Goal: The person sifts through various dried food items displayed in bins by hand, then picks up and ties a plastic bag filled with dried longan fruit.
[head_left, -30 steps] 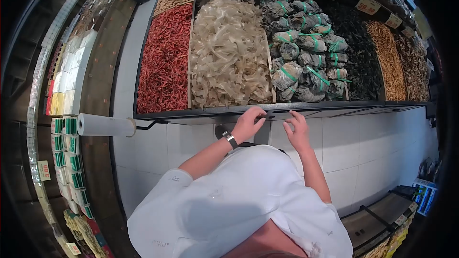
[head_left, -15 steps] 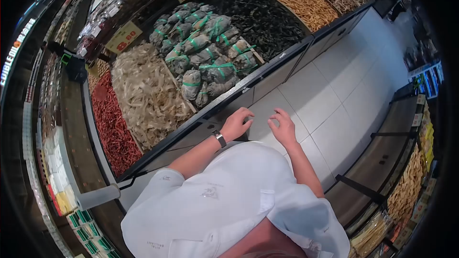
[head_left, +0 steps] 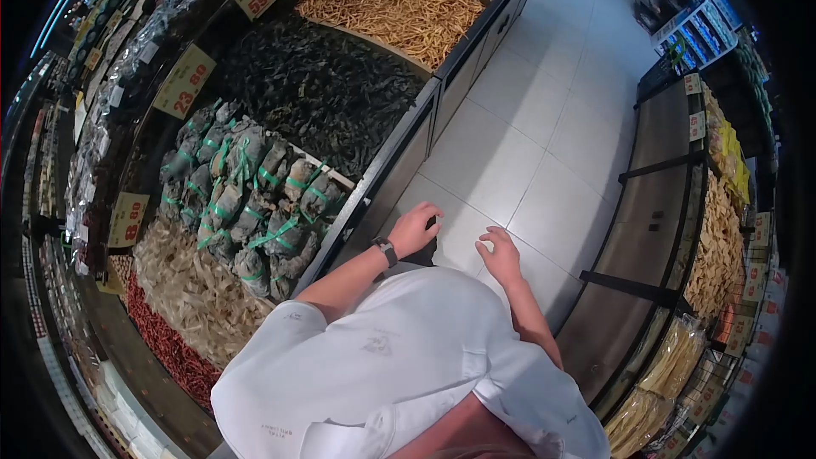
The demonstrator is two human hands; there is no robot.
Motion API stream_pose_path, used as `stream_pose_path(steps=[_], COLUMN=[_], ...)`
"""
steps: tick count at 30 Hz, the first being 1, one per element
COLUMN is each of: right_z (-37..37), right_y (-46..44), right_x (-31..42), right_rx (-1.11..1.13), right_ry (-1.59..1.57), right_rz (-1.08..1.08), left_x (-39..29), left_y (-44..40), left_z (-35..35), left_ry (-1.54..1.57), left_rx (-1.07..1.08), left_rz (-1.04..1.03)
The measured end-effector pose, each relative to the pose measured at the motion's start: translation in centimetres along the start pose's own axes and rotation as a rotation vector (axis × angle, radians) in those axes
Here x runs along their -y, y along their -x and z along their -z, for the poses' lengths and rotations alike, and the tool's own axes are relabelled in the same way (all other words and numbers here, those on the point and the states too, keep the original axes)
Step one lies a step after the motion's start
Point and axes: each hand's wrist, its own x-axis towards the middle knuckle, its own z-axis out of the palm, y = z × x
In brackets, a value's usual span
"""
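Observation:
My left hand, with a dark watch on its wrist, hovers over the floor beside the display bin's edge. Its fingers are loosely curled and apart, with nothing in them. To its right, my right hand hangs above the tiles, fingers bent and parted, also holding nothing. Neither hand touches any goods. Nearest to the left hand are grey dried bundles tied with green bands. Beyond them lies a heap of black dried pieces.
The bin also holds pale dried strips, red dried chillies and golden dried strands. Price signs stand behind. A tiled aisle runs ahead. Along the right stands a shelf with packaged goods.
My view has turned to the right and moved along the aisle. The bin's goods have shifted left and down in view. Both hands keep nearly the same pose.

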Motion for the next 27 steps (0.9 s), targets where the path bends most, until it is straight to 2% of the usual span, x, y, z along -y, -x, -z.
stream_pose_path(steps=[6, 7, 8, 10, 11, 14, 18, 20, 27], right_z=[5.6, 6.4, 7.2, 8.4, 8.4, 8.2, 9.3, 10.9, 16.5], right_y=[-8.4, -9.4, -10.5, -13.1, -14.2, -17.1, -21.0, -23.7, -33.4], right_x=[-1.3, -1.5, -1.4, -1.2, -1.6, -2.5, -3.8, -4.2, -9.1], right_rx=[-0.003, -0.009, -0.014, -0.054, -0.070, -0.065, -0.020, 0.059, 0.109], right_ry=[0.100, 0.117, 0.113, 0.037, 0.005, -0.006, 0.022, -0.030, 0.014], right_rz=[-0.013, 0.002, -0.006, -0.059, -0.066, -0.034, 0.045, 0.056, 0.218], left_x=[0.2, -1.1, -1.1, -0.8, -0.7, 0.0, 0.3, 0.6, -0.1], left_y=[-12.9, -14.7, -16.1, -19.0, -20.3, -22.5, -23.8, -24.5, -31.5], left_z=[2.8, 4.2, 4.3, 4.9, 5.2, 5.3, 5.5, 5.3, 3.1], left_ry=[-0.003, 0.060, 0.058, -0.020, -0.026, -0.041, -0.048, -0.070, -0.116], left_rx=[-0.029, 0.037, 0.046, -0.070, -0.070, -0.058, -0.146, -0.223, -0.427], left_rz=[-0.021, 0.070, 0.065, -0.079, -0.082, -0.038, 0.026, 0.099, 0.191])
